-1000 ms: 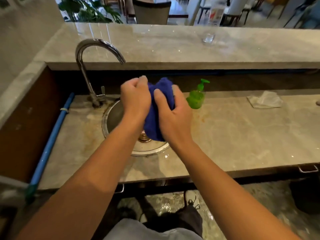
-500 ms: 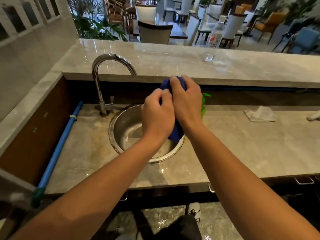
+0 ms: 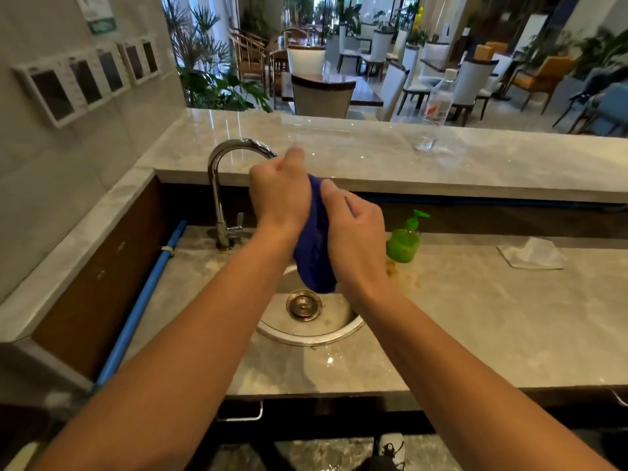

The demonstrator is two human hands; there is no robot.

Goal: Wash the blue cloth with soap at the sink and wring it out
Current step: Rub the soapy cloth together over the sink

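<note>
The blue cloth (image 3: pixel 314 253) is bunched into a vertical roll above the round steel sink (image 3: pixel 306 336). My left hand (image 3: pixel 280 195) grips its upper part and my right hand (image 3: pixel 353 232) grips it just below and to the right. The cloth's lower end hangs over the basin, above the drain (image 3: pixel 303 305). A green soap pump bottle (image 3: pixel 404 241) stands on the counter right of the sink. The chrome tap (image 3: pixel 224 185) curves over the basin behind my left hand; its spout end is hidden, and I see no water running.
A crumpled white tissue (image 3: pixel 531 254) lies on the counter at the right. A raised marble ledge (image 3: pixel 373 158) runs behind the sink with a clear plastic bottle (image 3: pixel 438 103) on it. A blue pipe (image 3: pixel 142 300) slants along the left. Chairs and plants fill the room beyond.
My hands have shifted on the cloth: the left hand has risen toward the tap and the right has dropped lower. The view has tilted up, showing more of the room.
</note>
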